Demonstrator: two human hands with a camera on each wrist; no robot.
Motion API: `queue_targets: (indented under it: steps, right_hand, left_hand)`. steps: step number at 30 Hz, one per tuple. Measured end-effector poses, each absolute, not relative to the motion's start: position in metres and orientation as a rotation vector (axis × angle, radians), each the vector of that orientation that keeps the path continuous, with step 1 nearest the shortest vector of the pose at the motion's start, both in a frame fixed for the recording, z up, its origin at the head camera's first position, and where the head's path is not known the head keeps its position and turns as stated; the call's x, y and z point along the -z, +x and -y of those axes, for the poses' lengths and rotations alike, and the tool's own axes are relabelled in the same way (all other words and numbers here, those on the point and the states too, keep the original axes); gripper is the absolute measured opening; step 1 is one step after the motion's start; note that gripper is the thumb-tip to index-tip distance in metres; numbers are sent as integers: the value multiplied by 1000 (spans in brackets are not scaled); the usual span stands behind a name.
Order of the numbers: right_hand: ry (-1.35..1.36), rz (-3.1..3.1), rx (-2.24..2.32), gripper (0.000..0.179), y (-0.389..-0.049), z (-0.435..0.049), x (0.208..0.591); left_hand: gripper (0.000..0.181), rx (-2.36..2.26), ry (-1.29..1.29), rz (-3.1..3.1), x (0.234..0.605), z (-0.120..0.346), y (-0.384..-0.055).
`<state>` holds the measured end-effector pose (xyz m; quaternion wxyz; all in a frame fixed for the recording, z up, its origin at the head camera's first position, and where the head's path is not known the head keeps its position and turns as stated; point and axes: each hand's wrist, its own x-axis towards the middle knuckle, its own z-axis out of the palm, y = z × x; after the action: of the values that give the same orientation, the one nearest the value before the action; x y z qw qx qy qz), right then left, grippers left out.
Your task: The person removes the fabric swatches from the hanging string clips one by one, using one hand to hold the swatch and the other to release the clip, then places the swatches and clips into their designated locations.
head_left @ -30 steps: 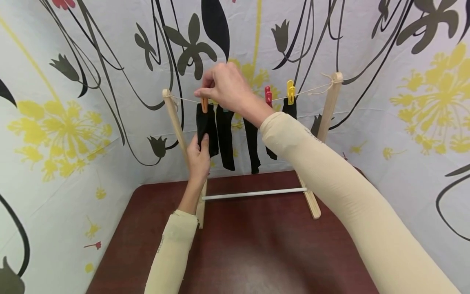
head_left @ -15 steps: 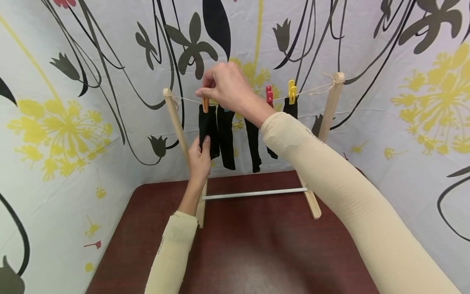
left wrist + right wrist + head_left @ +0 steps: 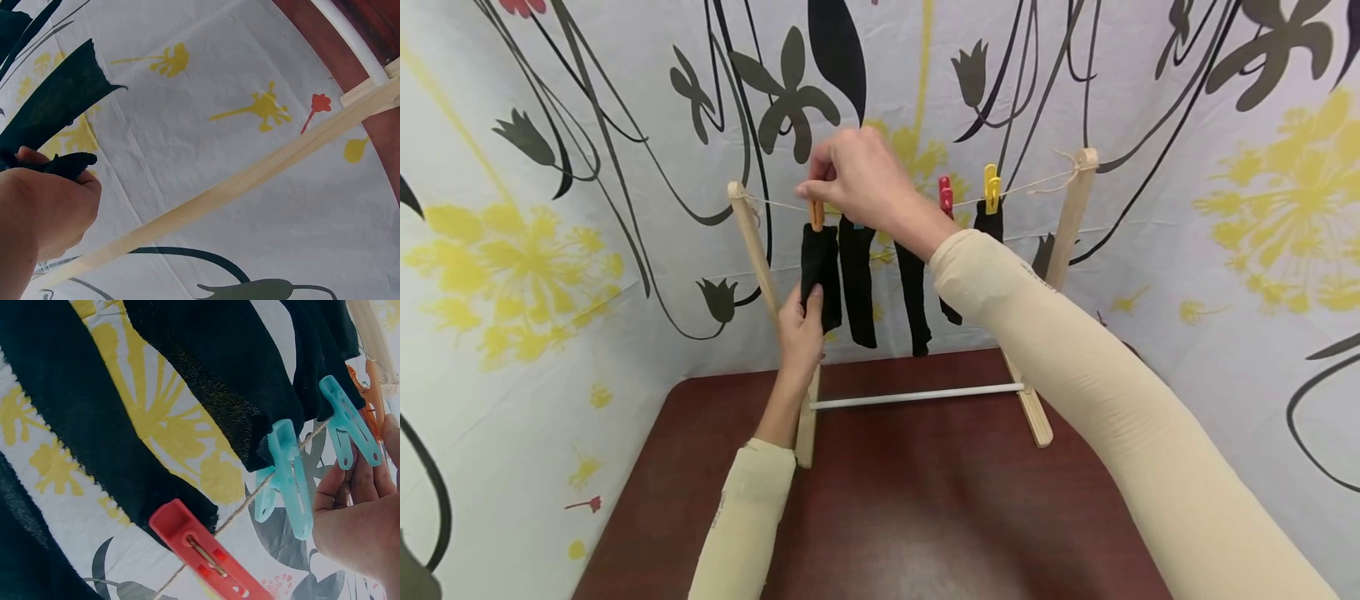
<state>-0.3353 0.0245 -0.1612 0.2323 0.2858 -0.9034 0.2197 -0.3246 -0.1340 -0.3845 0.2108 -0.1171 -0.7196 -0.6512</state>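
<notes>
My right hand (image 3: 867, 179) is at the left part of a string line, its thumb and fingers pinching an orange clothespin (image 3: 817, 217). Just below, my left hand (image 3: 801, 335) grips a black sock (image 3: 817, 254) by its lower part. The sock's top edge is at the clothespin's lower tip; whether the tip still bites on it I cannot tell. In the left wrist view the sock's end (image 3: 75, 164) pokes out of my fist. Two turquoise clothespins (image 3: 290, 478) sit close to my right hand in the right wrist view.
Several other black socks (image 3: 857, 287) hang on the line, with a red clothespin (image 3: 946, 196) and a yellow clothespin (image 3: 992, 190) further right. Wooden posts (image 3: 1070, 221) hold the string. A white rod (image 3: 917, 397) joins them low over the dark red table (image 3: 910, 500). Patterned cloth stands behind.
My left hand has moved slightly down with the black sock, whose top edge now sits lower against the orange clothespin. My right hand stays at the clothespin.
</notes>
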Motion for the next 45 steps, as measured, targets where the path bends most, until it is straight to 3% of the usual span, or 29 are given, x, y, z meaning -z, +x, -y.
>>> queue_targets:
  steps: [21,45]
  right_hand:
    - [840,2472,-541,27,-332,-16,154]
    - [846,2445,-582,27,-333,-26,158]
  left_hand:
    - [47,1850,-441,2349,382,172,-301]
    - [51,1977,-454,2465,369,182,-274]
